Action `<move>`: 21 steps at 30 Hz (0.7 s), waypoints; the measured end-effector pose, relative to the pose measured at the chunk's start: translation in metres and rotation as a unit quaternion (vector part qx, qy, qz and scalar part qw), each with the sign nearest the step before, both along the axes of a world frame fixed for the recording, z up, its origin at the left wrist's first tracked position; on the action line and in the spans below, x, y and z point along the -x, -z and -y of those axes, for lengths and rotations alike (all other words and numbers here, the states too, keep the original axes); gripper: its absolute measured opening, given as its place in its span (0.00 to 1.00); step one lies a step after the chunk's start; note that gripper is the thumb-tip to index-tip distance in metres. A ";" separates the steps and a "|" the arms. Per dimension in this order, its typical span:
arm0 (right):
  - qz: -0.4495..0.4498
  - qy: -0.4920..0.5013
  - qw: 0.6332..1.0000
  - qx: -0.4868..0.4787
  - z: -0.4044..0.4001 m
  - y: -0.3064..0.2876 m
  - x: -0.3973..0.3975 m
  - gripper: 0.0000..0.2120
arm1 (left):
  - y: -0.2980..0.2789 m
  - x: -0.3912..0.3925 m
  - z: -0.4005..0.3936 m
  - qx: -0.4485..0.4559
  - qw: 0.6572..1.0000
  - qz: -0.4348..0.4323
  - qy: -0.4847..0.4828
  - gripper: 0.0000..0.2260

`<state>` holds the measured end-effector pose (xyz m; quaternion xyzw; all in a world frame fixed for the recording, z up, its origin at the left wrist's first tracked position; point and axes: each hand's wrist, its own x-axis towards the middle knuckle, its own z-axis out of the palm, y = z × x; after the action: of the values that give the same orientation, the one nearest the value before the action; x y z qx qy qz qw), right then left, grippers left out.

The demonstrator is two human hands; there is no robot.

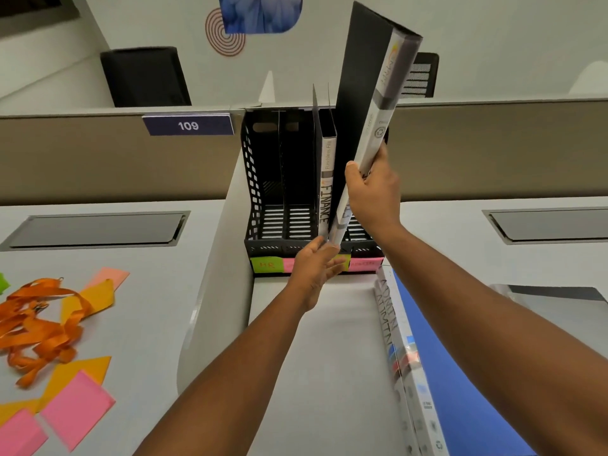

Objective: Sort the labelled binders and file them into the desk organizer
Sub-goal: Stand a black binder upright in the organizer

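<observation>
1. A black desk organizer (263, 179) with several upright slots is seen at the back of the tabletop (329, 357), against the partition.
2. A binder marked FINANCE (326, 189) is stood upright in a slot right of the organizer's middle; the two slots at its left are seen bare.
3. A black binder (365, 103) is held tilted just right of the FINANCE binder, its lower end at the organizer's front edge and its top leaning to the right above the organizer.
4. The spine of the black binder is grasped by the right hand (373, 192), fingers curled round it.
5. The lower end of that binder is pinched by the left hand (316, 268), just in front of the organizer.
6. Coloured labels (266, 265) are stuck along the organizer's front lip.
7. A blue binder marked ADMIN (437, 357) is laid flat in front of the organizer, to its right.
8. Orange lanyards (39, 320) and sticky notes (77, 409) are spread far left of the organizer.
</observation>
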<state>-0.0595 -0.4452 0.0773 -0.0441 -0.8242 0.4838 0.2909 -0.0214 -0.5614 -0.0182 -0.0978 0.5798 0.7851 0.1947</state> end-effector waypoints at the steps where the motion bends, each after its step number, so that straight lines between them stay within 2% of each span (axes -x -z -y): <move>1: 0.000 0.003 1.000 -0.002 0.001 0.002 0.005 0.22 | 0.001 0.002 -0.002 0.014 1.000 -0.002 0.003 0.29; 8: -0.009 0.010 1.000 -0.006 0.004 0.013 0.030 0.22 | 0.025 0.009 -0.004 0.104 0.994 -0.026 -0.029 0.23; 15: 0.010 0.017 1.000 -0.017 0.012 0.030 0.041 0.23 | 0.043 0.014 0.001 0.235 0.967 -0.098 -0.026 0.21; 21: 0.061 0.000 0.998 0.031 0.017 0.072 0.024 0.20 | 0.052 0.016 0.004 0.281 0.952 -0.124 0.002 0.25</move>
<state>-0.0839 -0.4626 0.0053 -0.0827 -0.8248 0.5059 0.2387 -0.0374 -0.5655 -0.0701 -0.0490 0.7965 0.5963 0.0872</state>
